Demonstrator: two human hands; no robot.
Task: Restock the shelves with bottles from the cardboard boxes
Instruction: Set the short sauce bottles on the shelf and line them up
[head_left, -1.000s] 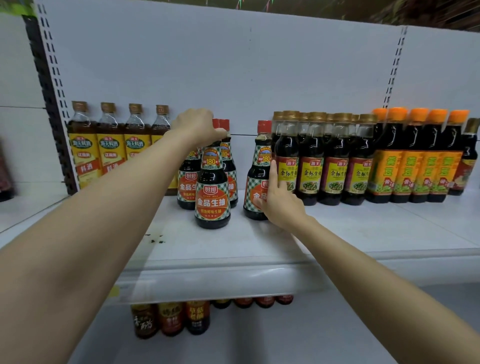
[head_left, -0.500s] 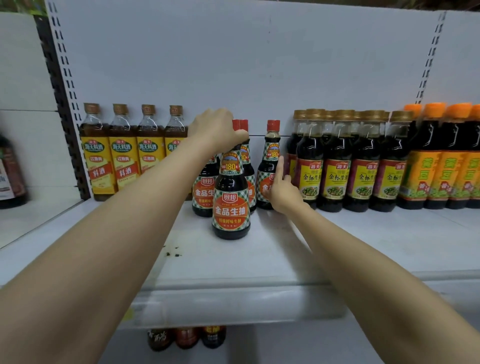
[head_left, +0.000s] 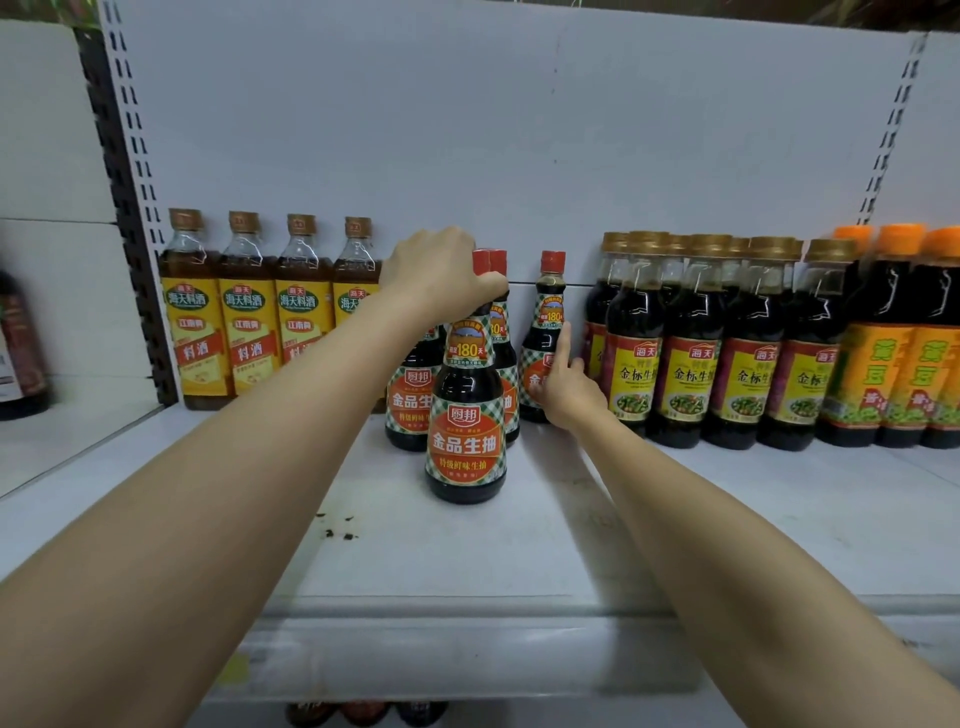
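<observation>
A dark soy sauce bottle (head_left: 466, 415) with a red cap and a red-and-green checked label stands upright on the white shelf (head_left: 467, 561). My left hand (head_left: 431, 275) grips its neck from above. Two bottles of the same kind (head_left: 410, 410) stand right behind it, partly hidden by my arm. A further matching bottle (head_left: 545, 312) stands to the right near the back wall. My right hand (head_left: 563, 384) presses on its right side with the index finger straight up along the label. No cardboard box is in view.
Yellow-labelled cooking wine bottles (head_left: 249, 322) line the back left. Gold-capped dark bottles (head_left: 691, 353) and orange-capped bottles (head_left: 893, 353) fill the right. A dark bottle (head_left: 18, 358) stands on the neighbouring left shelf. Dark crumbs (head_left: 337, 532) lie on the shelf. More bottles (head_left: 363, 714) show below.
The right-hand bottle has slid back toward the rear wall under my right hand. My left hand has kept its hold on the front bottle's neck. The view has shifted left.
</observation>
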